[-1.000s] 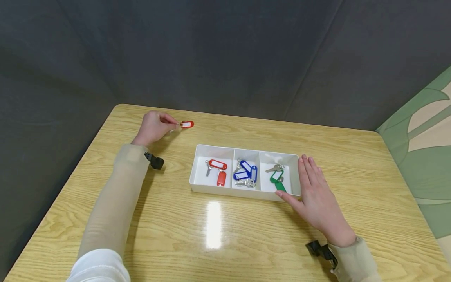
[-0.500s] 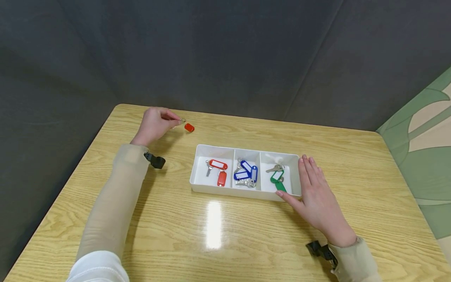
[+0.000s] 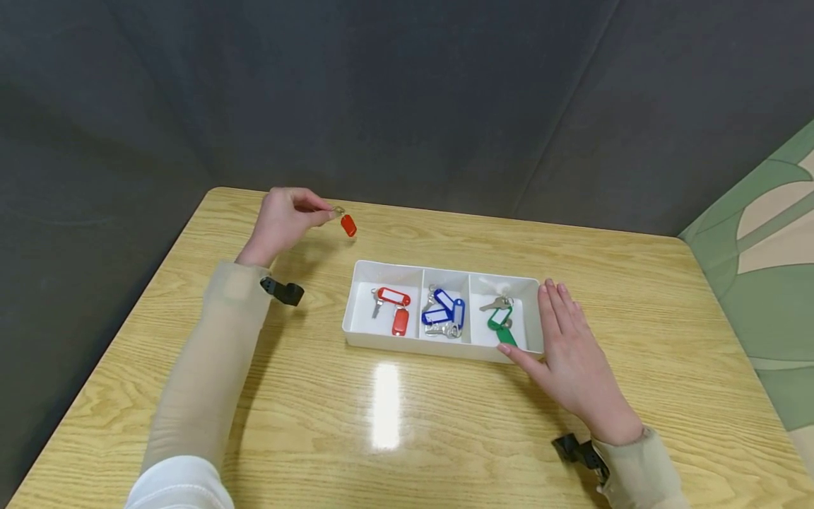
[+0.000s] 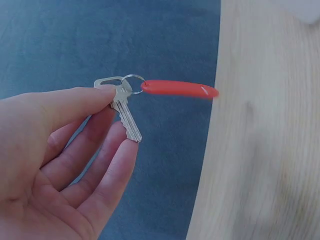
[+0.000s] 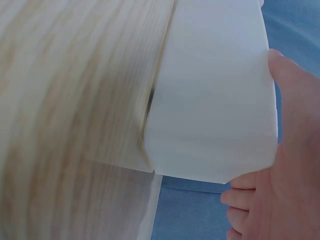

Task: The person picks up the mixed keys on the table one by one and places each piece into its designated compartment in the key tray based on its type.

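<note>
Above the table's far left part, my left hand pinches a silver key between thumb and index finger. A red key tag hangs from its ring, clear of the table in the head view. The white three-compartment tray stands mid-table. Against its right end lie the straight fingers of my right hand, the thumb at the front wall. Red-tagged keys lie in the left compartment, blue-tagged keys in the middle one, green-tagged keys in the right one.
The wooden table has its far edge just behind my left hand. A dark fabric partition rises behind it. At the right stands a green and beige patterned panel.
My left hand has risen slightly and shifted right with the key. Its red tag, first pointing sideways with the label showing, now dangles downward. The right hand and tray have stayed still.
</note>
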Motion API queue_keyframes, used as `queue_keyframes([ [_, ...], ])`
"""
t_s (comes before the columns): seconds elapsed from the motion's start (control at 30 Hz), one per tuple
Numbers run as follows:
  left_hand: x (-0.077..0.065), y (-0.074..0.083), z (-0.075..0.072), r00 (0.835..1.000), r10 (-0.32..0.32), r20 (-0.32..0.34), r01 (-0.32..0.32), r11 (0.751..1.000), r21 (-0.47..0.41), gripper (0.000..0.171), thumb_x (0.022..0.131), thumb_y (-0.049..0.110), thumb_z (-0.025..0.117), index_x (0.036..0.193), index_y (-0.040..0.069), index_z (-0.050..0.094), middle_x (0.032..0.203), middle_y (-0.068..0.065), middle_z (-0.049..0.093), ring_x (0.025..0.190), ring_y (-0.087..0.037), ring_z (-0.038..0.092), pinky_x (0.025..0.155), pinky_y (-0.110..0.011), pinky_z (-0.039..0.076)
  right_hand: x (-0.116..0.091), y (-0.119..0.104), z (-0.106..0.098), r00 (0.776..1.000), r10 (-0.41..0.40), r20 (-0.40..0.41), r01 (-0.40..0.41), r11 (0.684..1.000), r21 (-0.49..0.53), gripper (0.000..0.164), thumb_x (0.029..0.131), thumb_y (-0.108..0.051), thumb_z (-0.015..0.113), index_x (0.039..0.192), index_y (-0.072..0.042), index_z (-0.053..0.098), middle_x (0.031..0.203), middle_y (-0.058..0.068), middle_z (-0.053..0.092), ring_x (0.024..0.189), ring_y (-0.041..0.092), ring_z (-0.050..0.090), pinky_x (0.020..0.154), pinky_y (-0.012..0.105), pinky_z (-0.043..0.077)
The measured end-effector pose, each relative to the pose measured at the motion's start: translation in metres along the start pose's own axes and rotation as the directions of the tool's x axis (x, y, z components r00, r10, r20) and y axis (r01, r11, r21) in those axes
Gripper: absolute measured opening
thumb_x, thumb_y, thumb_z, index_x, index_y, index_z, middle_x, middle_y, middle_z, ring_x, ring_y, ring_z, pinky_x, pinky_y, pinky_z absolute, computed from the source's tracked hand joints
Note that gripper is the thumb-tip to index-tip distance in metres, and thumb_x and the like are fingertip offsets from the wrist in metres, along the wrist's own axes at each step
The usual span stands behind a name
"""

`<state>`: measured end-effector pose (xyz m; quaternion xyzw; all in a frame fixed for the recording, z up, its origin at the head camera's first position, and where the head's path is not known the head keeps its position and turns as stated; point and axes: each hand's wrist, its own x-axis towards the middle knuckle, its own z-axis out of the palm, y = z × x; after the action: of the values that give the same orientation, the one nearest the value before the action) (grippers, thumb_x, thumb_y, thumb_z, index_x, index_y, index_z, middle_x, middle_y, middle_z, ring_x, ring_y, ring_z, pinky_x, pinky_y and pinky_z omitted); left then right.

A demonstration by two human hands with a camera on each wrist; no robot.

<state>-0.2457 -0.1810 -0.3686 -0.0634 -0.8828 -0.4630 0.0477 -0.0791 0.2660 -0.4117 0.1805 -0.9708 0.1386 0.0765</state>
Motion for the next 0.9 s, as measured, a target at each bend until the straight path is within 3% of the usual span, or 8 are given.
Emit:
queue_keyframes([
  [0.43,-0.007,0.011,0.004,1.000,-0.013,-0.023,0.011,0.996,-0.094,0.017,0.089,0.022,0.083,0.100,0.009,0.080,0.097,-0.003,0.075,0.082,-0.018,0.067,0.073,-0.029,0.053,0.003,-0.001,-0.002,1.000,0.001,0.003,-0.001,1.000,-0.007,0.106,0.093,-0.059,0.066,0.159,0.006,0.016,0.163,0.028,0.017,0.151,0.042,0.013,0.122,0.050,0.009],
  [0.67,-0.017,0.016,0.006,0.998,-0.035,-0.044,0.027,0.985,-0.171,0.019,0.088,0.023,0.084,0.100,0.009,0.080,0.097,-0.004,0.075,0.083,-0.019,0.068,0.076,-0.029,0.054,0.002,-0.001,-0.002,1.000,-0.002,-0.002,0.002,1.000,-0.001,0.106,0.092,-0.058,0.067,0.159,0.007,0.016,0.163,0.028,0.018,0.151,0.042,0.012,0.122,0.050,0.009],
  [0.9,-0.027,0.020,0.007,0.998,-0.025,-0.063,0.013,0.983,-0.185,0.021,0.088,0.023,0.084,0.101,0.007,0.079,0.098,-0.004,0.074,0.083,-0.018,0.069,0.076,-0.028,0.055,0.002,-0.001,-0.002,1.000,0.003,0.005,-0.003,1.000,-0.001,0.106,0.093,-0.058,0.066,0.159,0.006,0.016,0.163,0.028,0.017,0.152,0.040,0.011,0.122,0.049,0.008],
])
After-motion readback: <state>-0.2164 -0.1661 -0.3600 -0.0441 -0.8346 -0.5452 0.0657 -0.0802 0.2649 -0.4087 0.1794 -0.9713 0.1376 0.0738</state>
